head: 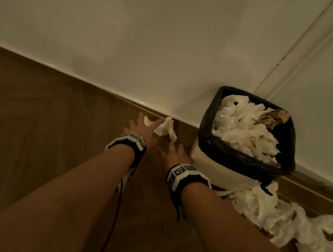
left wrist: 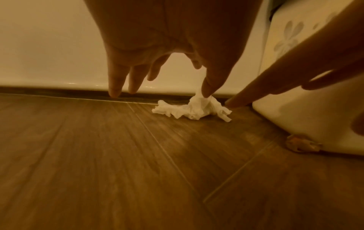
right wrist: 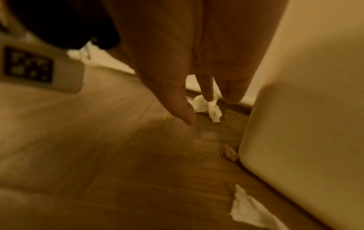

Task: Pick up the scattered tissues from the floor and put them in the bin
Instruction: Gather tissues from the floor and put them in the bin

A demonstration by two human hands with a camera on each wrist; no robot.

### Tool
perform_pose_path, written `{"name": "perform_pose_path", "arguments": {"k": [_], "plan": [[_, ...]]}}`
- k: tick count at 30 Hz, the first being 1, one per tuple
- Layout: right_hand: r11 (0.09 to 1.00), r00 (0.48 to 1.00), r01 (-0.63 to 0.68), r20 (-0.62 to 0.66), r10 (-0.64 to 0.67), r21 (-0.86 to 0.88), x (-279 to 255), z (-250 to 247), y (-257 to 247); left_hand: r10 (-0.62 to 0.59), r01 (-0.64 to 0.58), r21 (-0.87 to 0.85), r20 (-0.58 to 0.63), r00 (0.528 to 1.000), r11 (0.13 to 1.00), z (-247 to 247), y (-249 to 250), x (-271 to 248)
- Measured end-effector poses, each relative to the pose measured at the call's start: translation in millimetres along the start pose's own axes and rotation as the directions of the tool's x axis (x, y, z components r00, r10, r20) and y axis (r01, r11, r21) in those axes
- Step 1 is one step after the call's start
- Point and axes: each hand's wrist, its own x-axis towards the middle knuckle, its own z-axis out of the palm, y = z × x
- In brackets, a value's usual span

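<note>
A crumpled white tissue (head: pixel 166 129) (left wrist: pixel 189 110) (right wrist: pixel 206 107) lies on the wood floor against the skirting, left of the bin. My left hand (head: pixel 143 125) (left wrist: pixel 157 46) hovers over it with fingers spread and straight; its thumb tip touches the tissue's raised top. My right hand (head: pixel 173 154) (right wrist: pixel 197 70) reaches in beside it, fingers straight and empty, close to the bin's left wall. The cream bin (head: pixel 209 162) (left wrist: pixel 305 109) (right wrist: pixel 295 109) has a black liner and is heaped with white tissues. Several more tissues (head: pixel 277 218) are piled on the floor right of the bin.
The white wall (head: pixel 131 34) runs just behind the tissue. A small brown paper scrap (left wrist: pixel 301 144) (right wrist: pixel 229 151) sits at the foot of the bin. Another white tissue (right wrist: pixel 248 210) lies nearer me along the bin's side. Bare wood floor (head: pixel 33 116) stretches to the left.
</note>
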Motion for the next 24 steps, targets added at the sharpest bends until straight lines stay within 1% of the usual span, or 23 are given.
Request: {"name": "perform_pose_path", "arguments": {"k": [3,5,6,8,9,11,13,15,16,17,19,21,22,24], "plan": [[0.972,0.996,-0.001,-0.085,-0.02,-0.237,11.0,13.1,-0.9,0.028,-0.027,0.066,-0.024,0.999,0.997,8.5,11.4,12.7],[0.947,0.996,-0.032,-0.088,0.004,-0.319,13.5,16.9,1.8,0.038,-0.035,0.121,-0.021,0.999,0.992,12.0,19.0,19.2],[0.949,0.997,-0.038,-0.07,0.016,-0.313,14.6,18.0,4.8,0.045,-0.043,0.139,-0.013,0.999,0.989,13.5,21.6,22.8],[0.966,1.0,-0.014,-0.013,0.011,-0.26,16.4,18.8,12.4,0.053,-0.052,0.16,0.003,0.999,0.986,17.2,25.3,30.7],[0.971,1.0,0.022,-0.001,-0.023,-0.237,17.8,20.4,15.1,0.048,-0.048,0.164,0.007,0.999,0.985,18.9,25.7,33.6],[0.982,0.997,0.069,-0.027,-0.074,-0.174,21.0,23.6,17.9,0.043,-0.047,0.151,0.028,0.999,0.987,21.3,24.8,38.6],[0.987,0.993,0.085,-0.071,-0.096,-0.136,25.3,25.5,18.0,0.075,-0.085,0.141,0.073,0.995,0.986,22.9,23.3,40.9],[0.988,0.991,0.088,-0.085,-0.099,-0.126,27.8,26.3,18.6,0.116,-0.124,0.147,0.059,0.991,0.981,24.8,22.7,40.0],[0.989,0.991,0.086,-0.091,-0.097,-0.12,28.0,26.6,19.4,0.118,-0.123,0.139,0.041,0.992,0.983,25.1,23.1,39.2],[0.993,0.99,0.083,-0.107,-0.092,-0.085,27.0,27.5,20.1,0.099,-0.102,0.125,0.033,0.995,0.987,25.5,23.2,38.3],[0.998,0.99,0.063,-0.129,-0.061,0.009,21.5,27.6,20.1,0.022,-0.028,0.094,0.065,0.998,0.995,24.2,22.6,32.9],[0.994,0.995,0.032,-0.102,-0.021,0.103,14.8,23.9,18.3,-0.024,0.018,0.062,0.097,0.995,0.998,22.6,20.8,24.4],[0.986,0.998,0.007,-0.067,0.004,0.168,12.9,20.0,16.4,-0.028,0.023,0.049,0.097,0.995,0.999,21.8,20.0,19.1],[0.969,1.0,-0.012,0.016,0.009,0.245,1.3,10.1,13.6,-0.019,0.016,0.036,0.082,0.996,0.999,18.3,19.3,4.4]]}}
